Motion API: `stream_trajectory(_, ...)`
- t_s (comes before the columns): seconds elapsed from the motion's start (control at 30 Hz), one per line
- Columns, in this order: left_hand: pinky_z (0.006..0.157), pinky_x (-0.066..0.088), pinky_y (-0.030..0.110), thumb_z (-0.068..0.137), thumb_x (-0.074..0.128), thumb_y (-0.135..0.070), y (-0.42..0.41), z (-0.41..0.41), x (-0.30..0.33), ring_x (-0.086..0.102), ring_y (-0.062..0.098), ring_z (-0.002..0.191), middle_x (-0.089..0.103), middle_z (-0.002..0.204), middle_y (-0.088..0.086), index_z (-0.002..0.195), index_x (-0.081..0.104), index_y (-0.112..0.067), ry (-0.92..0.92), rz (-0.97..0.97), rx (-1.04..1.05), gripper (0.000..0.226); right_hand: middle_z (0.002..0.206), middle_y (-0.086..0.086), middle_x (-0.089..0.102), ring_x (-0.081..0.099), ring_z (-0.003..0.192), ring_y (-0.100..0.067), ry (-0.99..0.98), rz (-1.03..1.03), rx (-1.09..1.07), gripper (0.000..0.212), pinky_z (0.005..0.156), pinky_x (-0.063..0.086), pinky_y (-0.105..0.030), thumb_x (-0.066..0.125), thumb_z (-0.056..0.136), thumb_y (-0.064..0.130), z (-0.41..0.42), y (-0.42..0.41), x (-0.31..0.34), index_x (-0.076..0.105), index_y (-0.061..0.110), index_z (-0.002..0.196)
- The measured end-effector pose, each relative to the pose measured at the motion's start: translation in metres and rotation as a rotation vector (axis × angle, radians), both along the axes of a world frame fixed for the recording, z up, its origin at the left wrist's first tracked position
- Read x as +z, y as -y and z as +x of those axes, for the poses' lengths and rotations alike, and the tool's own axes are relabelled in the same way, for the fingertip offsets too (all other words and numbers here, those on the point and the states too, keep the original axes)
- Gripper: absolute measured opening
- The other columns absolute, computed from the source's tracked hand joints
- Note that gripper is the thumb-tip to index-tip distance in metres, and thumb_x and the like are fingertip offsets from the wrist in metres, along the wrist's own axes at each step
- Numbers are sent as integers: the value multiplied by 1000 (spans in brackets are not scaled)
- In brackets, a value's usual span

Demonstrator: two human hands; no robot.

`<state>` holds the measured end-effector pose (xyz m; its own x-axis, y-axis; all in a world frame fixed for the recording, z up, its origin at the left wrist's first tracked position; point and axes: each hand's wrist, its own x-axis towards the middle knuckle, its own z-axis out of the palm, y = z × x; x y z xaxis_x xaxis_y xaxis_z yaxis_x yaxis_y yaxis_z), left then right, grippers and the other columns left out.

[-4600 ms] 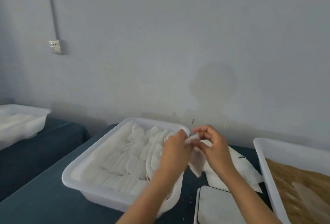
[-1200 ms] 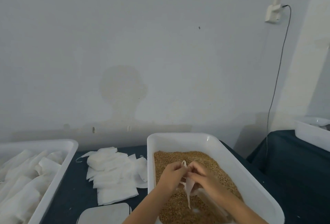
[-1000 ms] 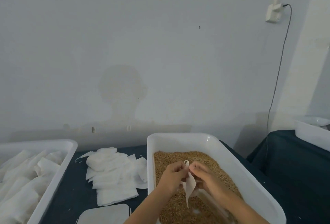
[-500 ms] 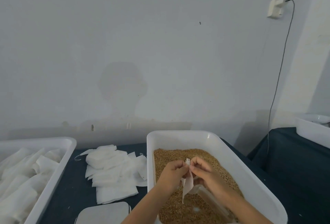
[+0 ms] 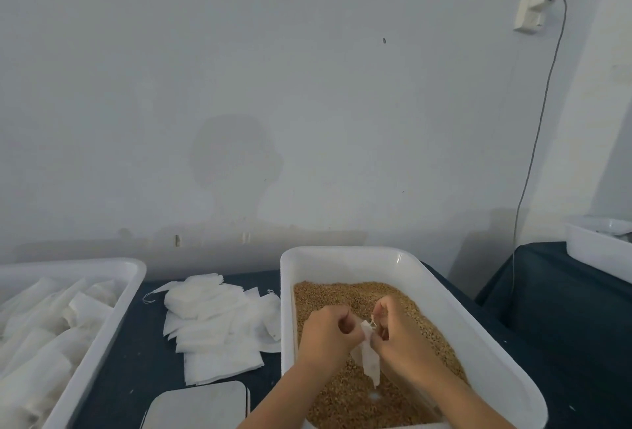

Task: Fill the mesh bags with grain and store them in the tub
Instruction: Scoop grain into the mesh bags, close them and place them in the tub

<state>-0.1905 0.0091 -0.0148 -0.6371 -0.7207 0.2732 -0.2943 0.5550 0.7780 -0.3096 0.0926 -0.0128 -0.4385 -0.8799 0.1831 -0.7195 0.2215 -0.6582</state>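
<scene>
Head view – hands: the left hand [image 5: 328, 331] and the right hand [image 5: 398, 334] meet over the grain [image 5: 345, 295], each with fingers curled and pinching the top edge of one mesh bag [image 5: 370, 355].
Bag: it hangs limp and flat between the two hands, its lower end just above the grain – empty, as far as can be told.
Step in hand: most likely opening the bag's mouth before filling.
Doing it well: I would part the two layers with thumbs and forefingers, keep the mouth upward and wide, and stay over the grain tub [image 5: 455, 319] so spills fall back in.
Handling: the mesh looks thin and floppy – a mouth held at one side only would probably collapse.
Left of the hands: a loose heap of empty bags [image 5: 212, 326] on the dark table [image 5: 136, 353]; further left a second tub [image 5: 113, 309] holding white bags.
Nearer than the heap: a flat grey plate [image 5: 201, 406], perhaps a scale.
Far right: another white tub [image 5: 595, 244], well apart.
In the way: nothing lies between the hands and the grain.
</scene>
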Motion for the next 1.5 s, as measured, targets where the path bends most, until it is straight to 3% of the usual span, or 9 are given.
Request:
stream_trajectory(0.2, 66, 46, 22, 88, 52, -16, -2, 0, 1, 54, 12, 72, 59, 77, -7, 91, 48, -21, 142, -349, 16, 7, 71, -6, 61, 54, 44, -8, 161, 15, -72, 27, 43, 43, -17, 55, 91, 5, -3, 0, 0, 36, 23, 99)
stream_trajectory(0.33, 83, 42, 24, 95, 44, -19, -3, -3, -3, 49, 14, 101, 60, 104, -3, 105, 63, -24, 235, -596, -74, 21, 49, -5, 60, 55, 37, -15, 265, -33, -71, 23, 39, 43, -21, 58, 92, 13, -4, -1, 2, 37, 20, 98)
stream_trajectory(0.5, 95, 34, 29, 89, 33, -41, -8, -1, -8, 35, 14, 105, 42, 109, -3, 100, 61, -21, 233, -647, -154, 36, 59, -9, 63, 59, 41, -19, 330, -83, -117, 21, 41, 48, -25, 58, 91, 8, -4, -1, 2, 40, 18, 96)
stream_trajectory(0.73, 82, 44, 25, 86, 53, -38, -14, 4, 8, 45, 14, 93, 54, 102, -10, 87, 66, -21, 124, -831, -226, 21, 53, -8, 57, 57, 40, -18, 468, -114, -168, 22, 39, 47, -26, 63, 86, 2, -5, 1, 5, 45, 12, 96)
stream_trajectory(0.9, 65, 48, 16, 78, 62, -50, -20, 6, 13, 53, 4, 76, 59, 83, -21, 71, 69, -34, 270, -1059, -236, 19, 43, 0, 55, 50, 35, -12, 416, -88, -186, 17, 37, 41, -23, 61, 86, 4, -6, 2, 4, 47, 11, 93)
stream_trajectory(1.07, 79, 41, 38, 95, 24, -51, -22, 4, 9, 48, 25, 100, 60, 103, 9, 106, 57, -12, 466, -869, -150, 51, 57, -3, 68, 65, 50, -14, 365, -61, -169, 16, 44, 45, -21, 68, 84, 13, -2, -1, 8, 54, 11, 91)
stream_trajectory(1.23, 73, 43, 36, 94, 43, -19, -17, 2, 9, 46, 28, 108, 55, 117, 12, 120, 43, -10, 621, -730, -88, 27, 69, -6, 72, 69, 60, -14, 294, -2, -169, 3, 48, 46, -18, 57, 91, 8, 1, -1, 8, 55, 10, 92)
stream_trajectory(1.3, 81, 45, 36, 95, 43, -21, -14, 2, 8, 46, 25, 108, 55, 117, 10, 121, 43, -12, 601, -654, -47, 28, 81, 1, 67, 64, 69, -8, 63, 106, -220, 2, 58, 50, -17, 51, 95, 12, -4, 0, 3, 53, 13, 95)
stream_trajectory(1.5, 87, 43, 25, 95, 40, -12, -5, 6, 3, 46, 16, 110, 51, 121, 0, 125, 46, -21, 312, -420, 136, 32, 127, -2, 54, 54, 114, -18, -299, 544, -206, 55, 100, 44, -36, 50, 92, 44, -4, -7, -6, 38, 13, 134)
